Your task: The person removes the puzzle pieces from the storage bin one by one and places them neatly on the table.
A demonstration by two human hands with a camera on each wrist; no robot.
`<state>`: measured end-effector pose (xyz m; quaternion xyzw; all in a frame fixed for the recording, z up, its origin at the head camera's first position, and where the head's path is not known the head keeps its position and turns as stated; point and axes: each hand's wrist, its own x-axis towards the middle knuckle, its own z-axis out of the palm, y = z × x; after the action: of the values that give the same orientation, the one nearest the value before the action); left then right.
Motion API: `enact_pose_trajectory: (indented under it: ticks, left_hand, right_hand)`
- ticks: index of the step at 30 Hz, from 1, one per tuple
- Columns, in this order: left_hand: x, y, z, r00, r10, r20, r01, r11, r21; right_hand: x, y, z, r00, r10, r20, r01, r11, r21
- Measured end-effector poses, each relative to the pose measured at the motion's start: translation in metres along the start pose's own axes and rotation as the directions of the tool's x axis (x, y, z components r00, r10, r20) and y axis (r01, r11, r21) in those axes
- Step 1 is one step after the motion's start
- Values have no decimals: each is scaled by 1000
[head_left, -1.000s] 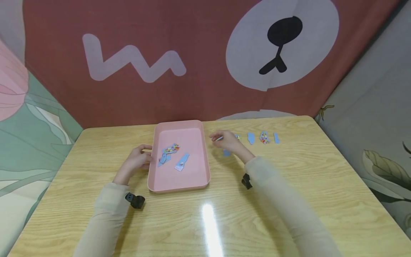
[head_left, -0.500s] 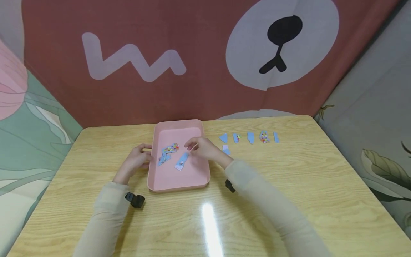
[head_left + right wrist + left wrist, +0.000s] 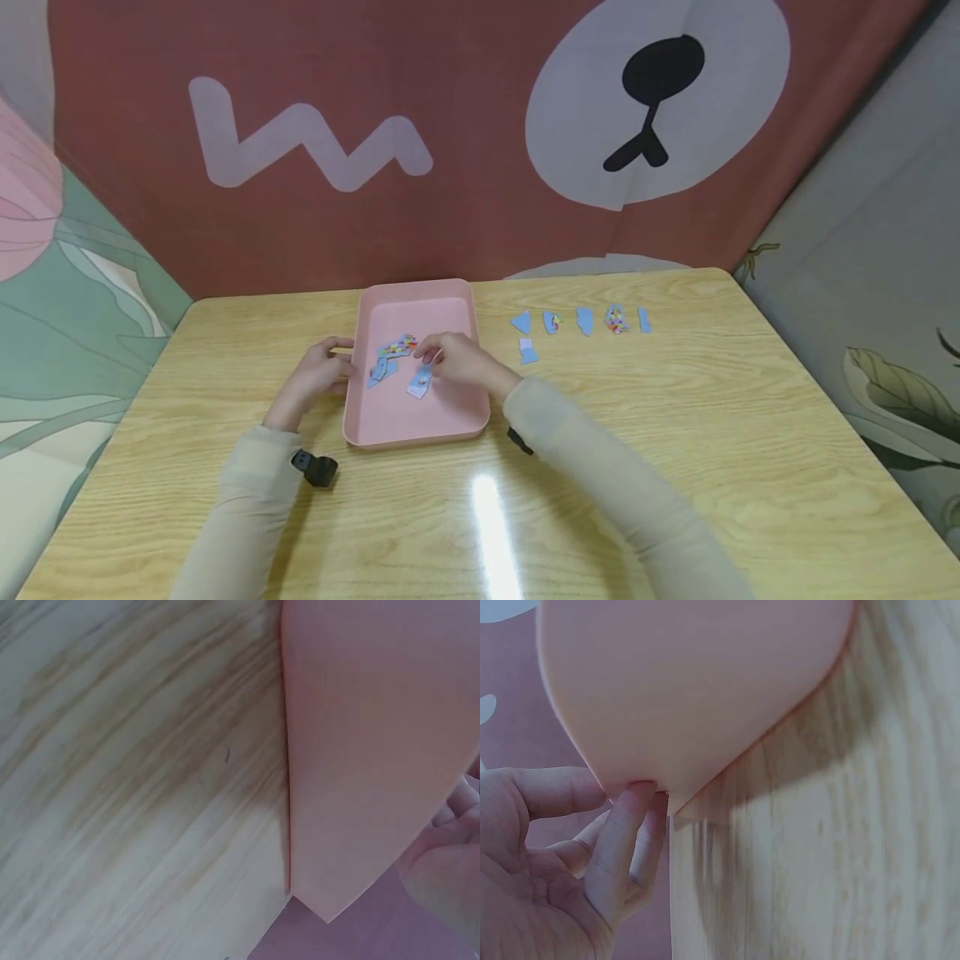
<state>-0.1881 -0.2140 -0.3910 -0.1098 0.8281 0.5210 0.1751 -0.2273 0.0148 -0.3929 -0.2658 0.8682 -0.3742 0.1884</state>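
Reaching over the right wall of the pink tray [image 3: 416, 427], I had my right hand [image 3: 459, 360] low above its middle, the fingers bent and directed to the left. Just under my fingertips lay a blue piece [image 3: 419, 383] with a pale near end; its far end was covered by my fingers. If I was already pinching it or only hovering over it, I cannot tell, because the right wrist view showed a part of my hand behind the tray wall, without the fingertips.

To the left of these fingers, and a little farther, lay a colourful piece [image 3: 399, 346], very near to my fingertips. On its near side some small blue pieces [image 3: 382, 372] were overlapping one another, close to the left wall.

My left hand [image 3: 318, 373] was not clenched; its relaxed fingers rested against the outside of the tray's left wall.

Well apart from both hands, on the far right part of the wooden table [image 3: 420, 517], five pieces stood in a row: a triangular piece [image 3: 522, 322], a spotted piece [image 3: 552, 322], a plain blue piece [image 3: 585, 321], a multicoloured piece [image 3: 616, 318] and a narrow piece [image 3: 644, 321]. One pale-topped piece [image 3: 528, 351] lay nearer, below the triangular one.
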Motion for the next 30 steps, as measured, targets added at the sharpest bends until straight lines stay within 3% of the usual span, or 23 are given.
enact_pose_trajectory:
  ticks: [15, 20, 30]
  left_hand:
    - [0, -4, 0, 1000, 21, -8, -21, 1000, -22]
    - [1, -3, 0, 1000, 14, -9, -14, 1000, -6]
    - [3, -4, -1, 1000, 6, -6, -6, 1000, 3]
  right_hand:
    - [4, 5, 13, 1000, 0, -20, -2, 995, -98]
    - [6, 6, 15, 1000, -17, 12, 19, 986, -168]
    - [5, 7, 16, 998, -1, 60, 14, 978, -207]
